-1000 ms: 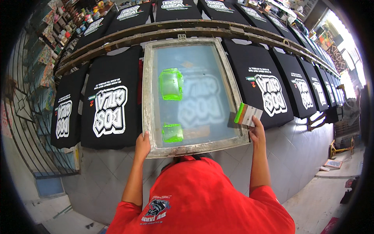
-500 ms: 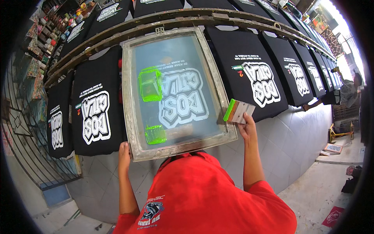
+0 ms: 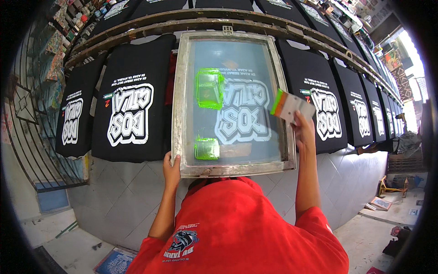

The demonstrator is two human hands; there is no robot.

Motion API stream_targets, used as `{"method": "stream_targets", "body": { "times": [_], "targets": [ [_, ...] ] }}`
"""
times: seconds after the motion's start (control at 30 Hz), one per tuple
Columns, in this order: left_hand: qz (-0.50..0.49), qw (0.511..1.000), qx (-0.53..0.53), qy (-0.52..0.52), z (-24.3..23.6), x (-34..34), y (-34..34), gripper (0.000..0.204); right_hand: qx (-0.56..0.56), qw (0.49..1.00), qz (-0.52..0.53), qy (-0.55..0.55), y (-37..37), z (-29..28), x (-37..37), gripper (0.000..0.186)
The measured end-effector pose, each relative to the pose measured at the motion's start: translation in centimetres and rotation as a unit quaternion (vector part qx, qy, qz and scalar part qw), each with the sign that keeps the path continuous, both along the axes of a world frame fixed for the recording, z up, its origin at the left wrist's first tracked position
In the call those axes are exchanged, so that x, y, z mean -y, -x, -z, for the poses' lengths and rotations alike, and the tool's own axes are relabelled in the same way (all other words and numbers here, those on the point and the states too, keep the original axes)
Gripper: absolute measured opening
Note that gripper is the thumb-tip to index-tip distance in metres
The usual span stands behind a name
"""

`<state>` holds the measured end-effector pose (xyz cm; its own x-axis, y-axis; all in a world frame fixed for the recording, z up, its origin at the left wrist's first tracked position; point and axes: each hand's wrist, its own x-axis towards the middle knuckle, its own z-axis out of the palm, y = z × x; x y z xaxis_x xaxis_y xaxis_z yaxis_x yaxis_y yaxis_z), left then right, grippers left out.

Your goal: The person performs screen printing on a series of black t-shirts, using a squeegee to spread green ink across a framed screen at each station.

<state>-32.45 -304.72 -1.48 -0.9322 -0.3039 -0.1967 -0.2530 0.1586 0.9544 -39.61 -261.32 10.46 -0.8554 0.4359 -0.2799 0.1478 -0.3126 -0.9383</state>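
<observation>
Screen (image 3: 233, 105) seems at aligning: my left grip (image 3: 172, 171) holds its edge, my right grip (image 3: 305, 131) the squeegee (image 3: 295, 108); next needs flat contact.

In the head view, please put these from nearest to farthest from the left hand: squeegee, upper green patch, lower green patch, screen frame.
1. Screen frame: touched by left hand.
2. Lower green patch: inside frame, lower left.
3. Upper green patch: left, higher up.
4. Squeegee: in right hand, right side.
</observation>
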Motion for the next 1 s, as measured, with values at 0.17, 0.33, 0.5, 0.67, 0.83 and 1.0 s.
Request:
{"method": "stream_targets", "body": {
  "times": [0.17, 0.33, 0.5, 0.67, 0.83, 1.0],
  "targets": [
    [0.015, 1.0, 0.001, -0.027, 0.3, -0.1, -0.1, 0.032, -0.093, 0.898, -0.198, -0.382, 9.8, -4.4, 7.8, 0.036],
    [0.027, 1.0, -0.005, -0.002, -1.0, 0.4, 0.0, 0.035, -0.137, 0.71, -0.277, -0.633, 18.2, -3.3, 15.9, 0.029],
    [0.019, 1.0, -0.014, 0.004, -0.7, 0.4, -0.1, 0.038, -0.103, 0.642, -0.322, -0.688, 22.3, -1.0, 18.8, 0.033],
    [0.016, 0.999, -0.022, 0.042, -0.5, 0.3, -0.1, 0.042, -0.129, 0.624, -0.298, -0.711, 23.1, 2.7, 19.3, 0.032],
    [0.028, 0.999, 0.019, -0.003, -0.9, 0.5, -0.1, 0.04, -0.168, 0.587, -0.273, -0.743, 19.0, 7.1, 19.8, 0.03],
    [0.034, 0.999, 0.005, 0.022, -0.9, 0.5, -0.1, 0.04, -0.063, 0.617, -0.324, -0.714, 22.8, 2.3, 19.7, 0.03]
  ]
}}
